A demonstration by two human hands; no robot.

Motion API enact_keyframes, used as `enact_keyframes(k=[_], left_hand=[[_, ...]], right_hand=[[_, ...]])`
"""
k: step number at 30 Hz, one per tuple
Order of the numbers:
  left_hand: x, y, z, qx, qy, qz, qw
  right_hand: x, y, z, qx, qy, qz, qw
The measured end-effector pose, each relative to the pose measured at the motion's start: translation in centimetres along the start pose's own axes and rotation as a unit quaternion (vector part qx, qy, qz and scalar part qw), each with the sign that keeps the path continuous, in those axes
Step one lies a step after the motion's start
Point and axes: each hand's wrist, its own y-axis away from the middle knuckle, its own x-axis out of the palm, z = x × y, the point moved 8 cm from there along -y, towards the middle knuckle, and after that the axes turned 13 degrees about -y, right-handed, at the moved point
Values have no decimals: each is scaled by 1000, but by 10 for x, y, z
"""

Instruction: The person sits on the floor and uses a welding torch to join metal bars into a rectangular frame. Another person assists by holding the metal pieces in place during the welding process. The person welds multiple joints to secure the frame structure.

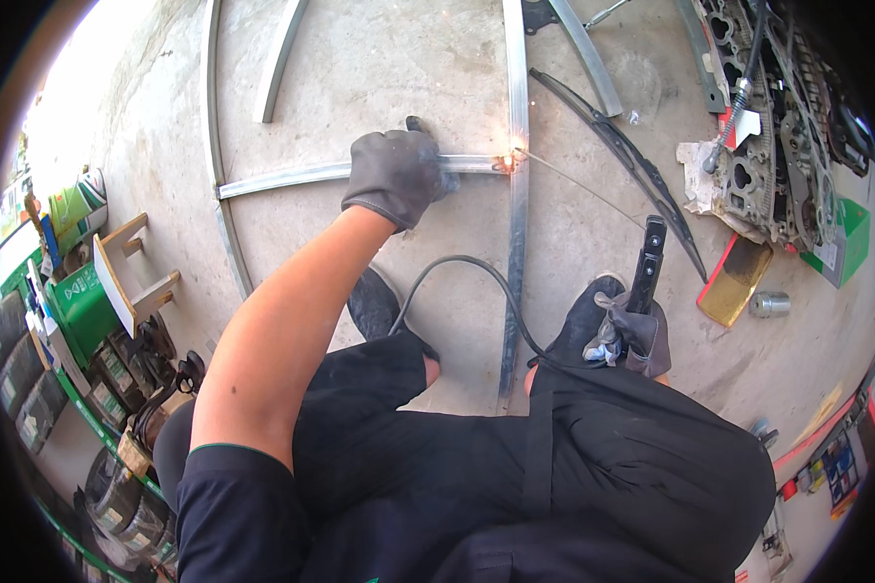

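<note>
Gloved in dark grey, my left hand (389, 180) is closed around a metal crossbar (287, 179) that lies between two long metal bars. My right hand (644, 342), also gloved, grips a black welding electrode holder (648, 260). A thin welding rod (585, 188) runs from the holder to the joint of the crossbar and the right-hand long bar (517, 262). Orange sparks (512, 155) glow at the rod's tip. The left-hand long bar (213, 117) meets the crossbar's other end. A black cable (482, 262) loops between my feet toward my right hand.
A wiper blade (632, 155) lies right of the frame. Engine parts (763, 146), a green box (849, 243), a shallow tray (734, 277) and a metal cylinder (770, 304) are farther right. At left stand a small stool (126, 282) and green shelving with tyres (117, 496).
</note>
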Motion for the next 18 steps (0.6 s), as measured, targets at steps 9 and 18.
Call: enact_keyframes(k=[9, 18], left_hand=[[-4, 1, 1, -1, 30, 7, 1000], [2, -2, -1, -2, 7, -6, 1000]], right_hand=[[-13, 1, 0, -69, 175, -42, 981], [-9, -1, 1, -97, 183, -41, 977]])
